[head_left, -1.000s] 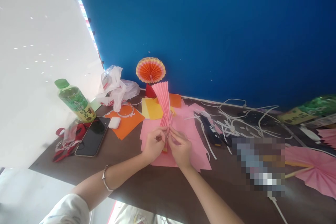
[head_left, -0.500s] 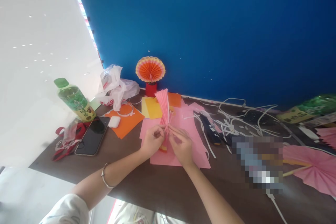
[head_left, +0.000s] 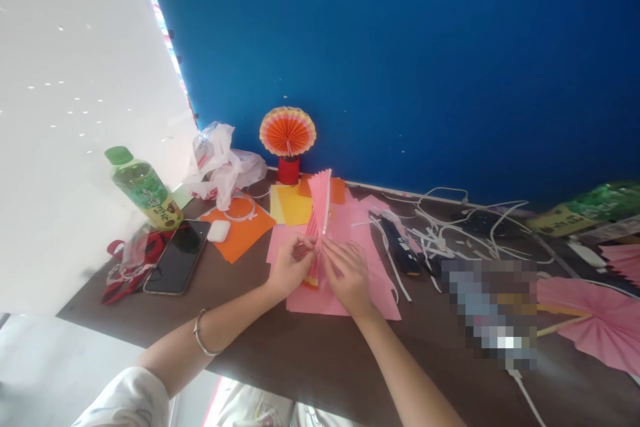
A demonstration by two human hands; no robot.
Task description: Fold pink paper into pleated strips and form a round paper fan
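Between my two hands stands a pleated pink paper fan [head_left: 321, 197], folded narrow, with a white strip along its right edge. My left hand [head_left: 293, 265] pinches its lower middle from the left. From the right, the fingers of my right hand [head_left: 349, 275] press on the same spot. Below the grip an orange-yellow end of folded paper shows; my fingers partly hide it. Pink paper sheets [head_left: 377, 280] lie flat under both hands. Yellow paper [head_left: 295, 205] and orange paper [head_left: 249, 231] lie just beyond and to the left.
At the back an orange round fan [head_left: 288, 132] stands on a red base. On the left are a green-capped bottle [head_left: 145, 190], a phone [head_left: 177, 259] and a plastic bag [head_left: 217, 163]. Tangled white cables [head_left: 495, 233] and a pink fan [head_left: 595, 320] lie on the right.
The top of the pink pleated fan has tilted to the right, and its white edge strip shows more. My right fingers have shifted slightly along the fold; both hands keep their grip.
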